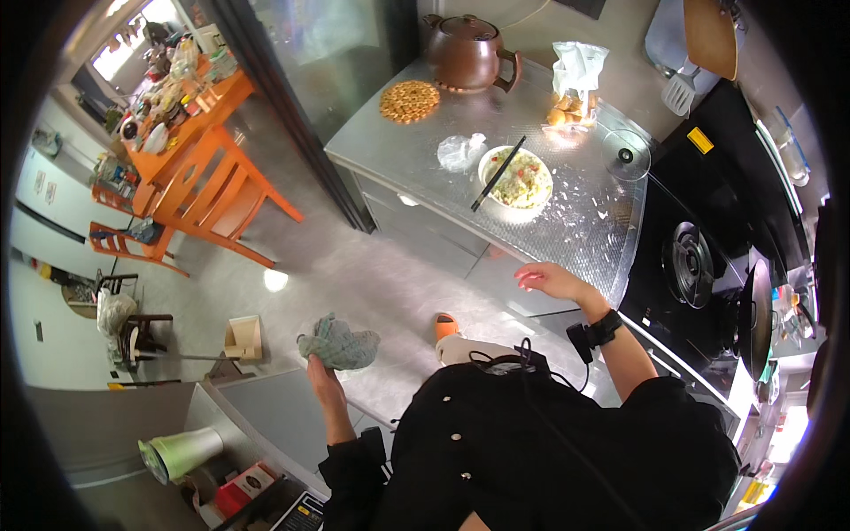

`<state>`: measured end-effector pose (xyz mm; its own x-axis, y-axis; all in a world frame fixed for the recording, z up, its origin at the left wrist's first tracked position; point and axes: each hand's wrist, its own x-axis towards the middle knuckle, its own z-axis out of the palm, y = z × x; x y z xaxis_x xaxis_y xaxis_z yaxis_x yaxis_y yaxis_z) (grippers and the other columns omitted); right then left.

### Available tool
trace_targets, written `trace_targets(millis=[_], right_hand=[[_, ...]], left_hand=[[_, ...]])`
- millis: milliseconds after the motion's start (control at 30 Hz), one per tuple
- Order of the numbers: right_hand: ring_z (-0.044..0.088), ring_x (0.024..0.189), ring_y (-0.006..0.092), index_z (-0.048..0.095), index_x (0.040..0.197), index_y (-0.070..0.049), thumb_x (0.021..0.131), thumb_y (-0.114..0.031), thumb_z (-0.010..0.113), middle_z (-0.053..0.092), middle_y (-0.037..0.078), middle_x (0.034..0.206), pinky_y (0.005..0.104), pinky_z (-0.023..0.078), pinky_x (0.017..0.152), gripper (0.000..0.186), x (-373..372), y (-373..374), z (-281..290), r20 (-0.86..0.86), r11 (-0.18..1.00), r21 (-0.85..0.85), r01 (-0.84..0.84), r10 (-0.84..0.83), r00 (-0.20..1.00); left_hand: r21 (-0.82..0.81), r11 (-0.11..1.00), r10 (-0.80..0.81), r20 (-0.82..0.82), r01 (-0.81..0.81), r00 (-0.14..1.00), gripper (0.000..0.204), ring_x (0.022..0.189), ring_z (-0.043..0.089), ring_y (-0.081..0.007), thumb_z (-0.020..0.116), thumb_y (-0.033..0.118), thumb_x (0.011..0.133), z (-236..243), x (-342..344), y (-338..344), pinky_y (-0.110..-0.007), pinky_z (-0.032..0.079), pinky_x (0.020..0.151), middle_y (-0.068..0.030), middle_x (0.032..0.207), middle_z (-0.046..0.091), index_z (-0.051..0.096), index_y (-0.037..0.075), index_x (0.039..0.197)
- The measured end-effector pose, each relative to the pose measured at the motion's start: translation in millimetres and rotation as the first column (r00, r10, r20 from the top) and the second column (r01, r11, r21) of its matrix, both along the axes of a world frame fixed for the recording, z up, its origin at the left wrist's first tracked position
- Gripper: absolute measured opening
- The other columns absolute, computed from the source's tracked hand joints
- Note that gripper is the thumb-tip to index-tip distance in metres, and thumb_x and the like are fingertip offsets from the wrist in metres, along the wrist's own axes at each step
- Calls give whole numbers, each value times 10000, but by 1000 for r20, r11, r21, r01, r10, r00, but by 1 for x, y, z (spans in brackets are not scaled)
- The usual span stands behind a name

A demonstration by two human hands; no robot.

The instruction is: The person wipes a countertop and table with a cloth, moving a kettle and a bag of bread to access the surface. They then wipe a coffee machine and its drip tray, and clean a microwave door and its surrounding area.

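Note:
My left hand (326, 386) grips a crumpled grey-green cloth (341, 344) above the floor, well away from the counter. My right hand (552, 280) hangs in front of the counter's near edge, its fingers loosely bent and apart, with nothing in them. Beyond it on the metal counter (398, 146) is a white bowl (522, 212) filled with chopped food in pale green, yellow and red. Dark chopsticks (498, 173) lie across the bowl's left side. White crumbs (580, 199) are scattered right of the bowl, and a crumpled clear plastic bag (460, 152) lies to its left.
A brown pot (463, 53), a woven trivet (409, 102), a bag of eggs (571, 111) and a glass lid (625, 155) stand farther back. At right is a black stove (655, 257) with a pan (755, 319). Orange chairs (212, 199) and a dustpan (243, 338) are at left.

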<state>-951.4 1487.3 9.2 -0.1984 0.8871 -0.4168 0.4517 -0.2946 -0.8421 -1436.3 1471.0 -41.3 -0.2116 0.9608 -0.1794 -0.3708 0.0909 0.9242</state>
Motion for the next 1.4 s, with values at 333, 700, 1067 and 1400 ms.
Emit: trace_targets(millis=[333,700,1067,1400], right_hand=[[600,880,120,532,1192,-63,901,-223,562,624,35,1049,247,482,756,333,21,43,-61,-450,785,-399,474,-618,645],[592,981,160,489,1238,-49,928,-180,528,589,73,1118,302,476,853,339,-44,97,-61,-524,719,-465,516,-693,495],[585,1038,214,487,1177,-65,930,-74,443,591,97,1131,368,481,866,252,-63,138,-79,-637,196,-528,827,-735,-232],[567,1080,222,428,1265,-85,896,-1,412,559,105,1172,381,482,850,379,-76,147,-71,-713,158,-551,819,-599,-364]], left_hand=[[0,984,-181,17,181,983,516,1231,439,-263,351,322,989,19,55,130,-392,342,1025,-159,1358,425,328,-28,1368],[164,827,-546,8,538,838,515,1300,366,-244,321,320,1003,32,115,305,-403,259,1085,-130,1409,379,293,-18,1390],[-110,421,-667,-711,900,225,318,1036,533,-297,486,134,858,-9,213,478,-353,397,901,-169,1111,576,542,-26,1127],[-10,156,-256,-966,988,30,398,1127,429,-431,539,208,823,-45,238,489,-486,301,996,-240,1201,513,521,-16,1152]])
